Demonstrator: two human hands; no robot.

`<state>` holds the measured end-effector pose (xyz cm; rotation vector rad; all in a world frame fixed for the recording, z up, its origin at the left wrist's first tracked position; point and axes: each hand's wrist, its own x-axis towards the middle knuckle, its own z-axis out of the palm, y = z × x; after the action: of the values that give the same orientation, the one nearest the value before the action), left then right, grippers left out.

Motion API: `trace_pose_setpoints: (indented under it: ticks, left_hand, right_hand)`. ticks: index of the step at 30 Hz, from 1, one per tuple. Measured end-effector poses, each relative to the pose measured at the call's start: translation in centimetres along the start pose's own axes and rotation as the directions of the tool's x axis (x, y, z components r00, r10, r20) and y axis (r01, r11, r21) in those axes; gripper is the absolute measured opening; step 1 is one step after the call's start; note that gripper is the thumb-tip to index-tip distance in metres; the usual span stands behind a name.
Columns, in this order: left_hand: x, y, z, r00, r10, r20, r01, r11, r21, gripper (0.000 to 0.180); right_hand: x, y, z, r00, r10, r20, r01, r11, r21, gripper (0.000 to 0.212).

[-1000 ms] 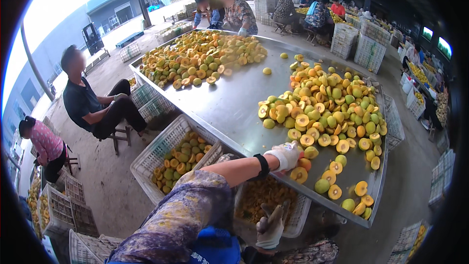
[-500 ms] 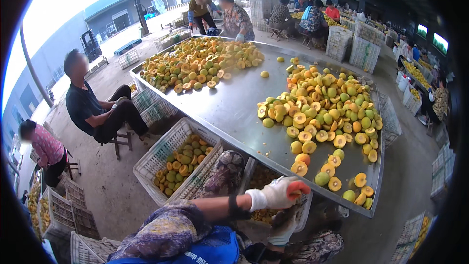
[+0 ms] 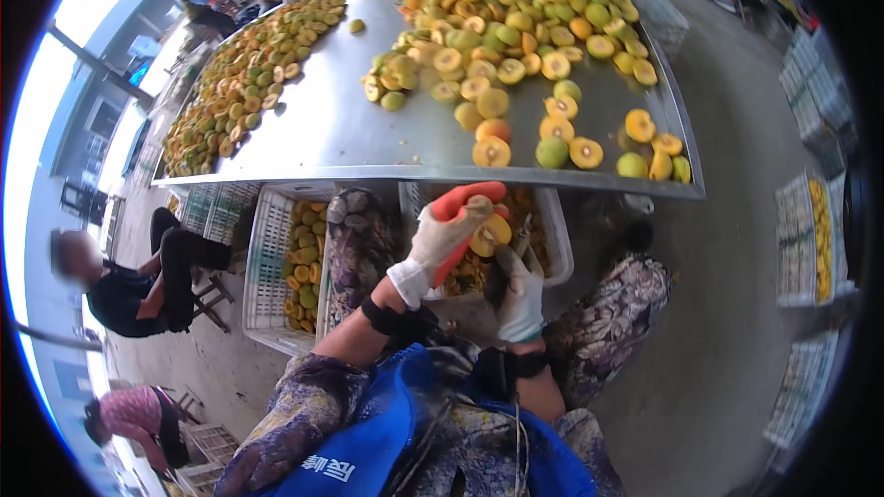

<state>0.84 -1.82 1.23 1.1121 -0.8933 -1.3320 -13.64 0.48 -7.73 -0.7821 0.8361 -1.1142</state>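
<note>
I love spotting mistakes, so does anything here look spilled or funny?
Nothing looks badly wrong. The slightly odd bit: a small cluster of fruit near the right corner of the metal table lies apart from the big pile, close to the edge. The fruit half in the left hand just looks cut open.

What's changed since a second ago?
The left hand has drawn back from the near edge of the metal table toward the body and now holds a yellow fruit half beside the right hand. The view has tipped down. The right hand stays over the white crate; the right-hand fruit pile looks much the same.
</note>
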Motion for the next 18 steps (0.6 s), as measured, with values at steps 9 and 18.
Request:
trace_pose_setpoints:
  ticks: [9,18]
  left_hand:
    - [-0.4,-2.7,0.5,0.980,-0.183,0.079,0.200,0.914,-0.354,0.047]
    - [-0.5,-2.9,0.5,0.976,-0.170,0.140,0.214,0.882,-0.421,0.048]
  right_hand:
    - [-1.1,-1.7,0.9,0.996,0.084,-0.025,-0.077,0.971,0.226,0.038]
    - [-0.6,-2.0,0.8,0.994,0.082,-0.078,-0.070,0.987,0.143,0.043]
